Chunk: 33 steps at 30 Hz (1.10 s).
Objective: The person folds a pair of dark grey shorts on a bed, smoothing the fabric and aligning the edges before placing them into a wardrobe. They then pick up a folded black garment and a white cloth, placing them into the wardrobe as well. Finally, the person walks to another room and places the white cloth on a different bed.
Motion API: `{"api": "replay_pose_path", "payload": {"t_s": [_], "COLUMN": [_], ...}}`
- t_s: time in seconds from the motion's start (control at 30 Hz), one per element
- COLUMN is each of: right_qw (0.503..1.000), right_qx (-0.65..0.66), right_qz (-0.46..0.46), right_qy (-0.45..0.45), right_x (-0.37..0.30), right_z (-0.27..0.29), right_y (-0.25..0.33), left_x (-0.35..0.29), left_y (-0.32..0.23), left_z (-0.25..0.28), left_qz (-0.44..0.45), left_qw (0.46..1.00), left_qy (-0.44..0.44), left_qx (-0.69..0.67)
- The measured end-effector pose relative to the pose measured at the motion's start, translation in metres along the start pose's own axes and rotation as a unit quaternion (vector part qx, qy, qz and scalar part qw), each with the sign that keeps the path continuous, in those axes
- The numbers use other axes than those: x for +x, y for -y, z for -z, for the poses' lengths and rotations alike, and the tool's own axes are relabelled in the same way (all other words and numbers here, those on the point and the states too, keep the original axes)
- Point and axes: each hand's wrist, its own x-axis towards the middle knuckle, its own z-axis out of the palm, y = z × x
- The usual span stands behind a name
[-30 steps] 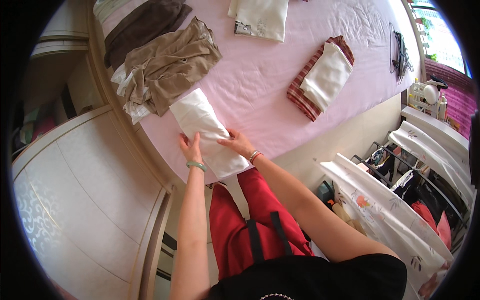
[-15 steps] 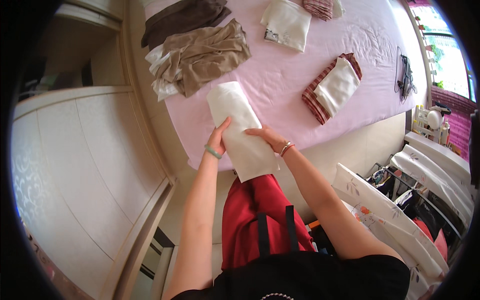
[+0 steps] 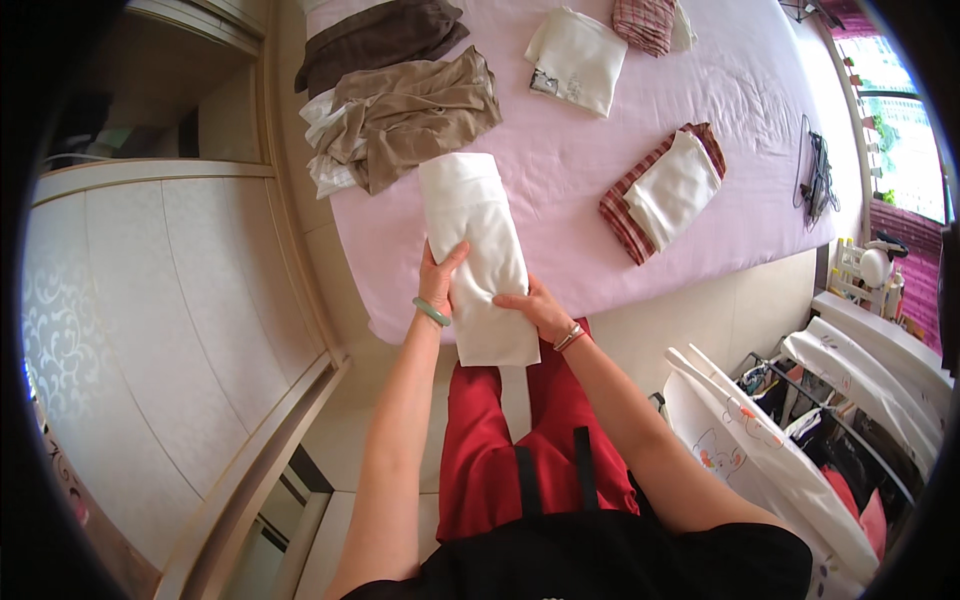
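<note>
A white folded garment (image 3: 476, 215) hangs between my two hands, over the near edge of the bed. My left hand (image 3: 440, 275) grips its left side, thumb on top and a green bangle at the wrist. On the right side my right hand (image 3: 540, 310) has its thumb pressed on the cloth, the other fingers hidden behind. The garment is a long, narrow rectangle with slight creases. Beyond it lie a rumpled tan garment (image 3: 420, 115) and a dark brown garment (image 3: 380, 40). Right of it rests a folded white and red plaid bundle (image 3: 672, 190).
The pink-sheeted bed (image 3: 560, 220) fills the far middle. On it are a folded white garment (image 3: 580, 60), a red checked bundle (image 3: 645, 25) and black hangers (image 3: 820, 180). A pale wardrobe (image 3: 170, 320) stands left; a covered clothes rack (image 3: 800, 420) stands at lower right.
The white garment has turned slightly more upright, with both hands still on its sides. My right hand has shifted a little lower. The view has moved slightly.
</note>
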Motion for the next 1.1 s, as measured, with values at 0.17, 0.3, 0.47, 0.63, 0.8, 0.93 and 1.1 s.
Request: {"api": "replay_pose_path", "payload": {"t_s": [0.17,0.3,0.47,0.63,0.8,0.93,1.1], "right_qw": [0.999,0.992,0.970,0.959,0.950,0.946,0.936], "right_qx": [-0.029,-0.064,-0.035,-0.023,0.046,-0.047,-0.109], "right_qz": [0.016,-0.113,-0.237,-0.256,-0.244,-0.274,-0.250], "right_qy": [0.008,-0.002,0.024,0.118,0.190,0.169,0.223], "right_x": [0.007,0.028,-0.006,-0.029,-0.027,-0.060,-0.136], "right_z": [0.043,0.065,0.093,0.092,0.041,-0.017,-0.104], "right_y": [0.052,0.070,0.083,0.073,0.094,0.053,-0.004], "left_x": [0.025,0.045,-0.003,-0.073,-0.159,-0.239,-0.343], "left_y": [0.016,0.060,0.077,0.086,0.059,0.075,0.099], "left_z": [-0.056,-0.031,-0.050,-0.054,-0.067,-0.030,0.029], "left_qz": [-0.018,0.129,0.259,0.170,0.147,0.107,-0.002], "left_qw": [0.998,0.985,0.958,0.980,0.979,0.988,0.993], "left_qy": [-0.034,-0.091,0.020,0.022,0.022,0.019,-0.045], "left_qx": [0.047,0.072,-0.118,-0.102,-0.138,-0.113,-0.109]}}
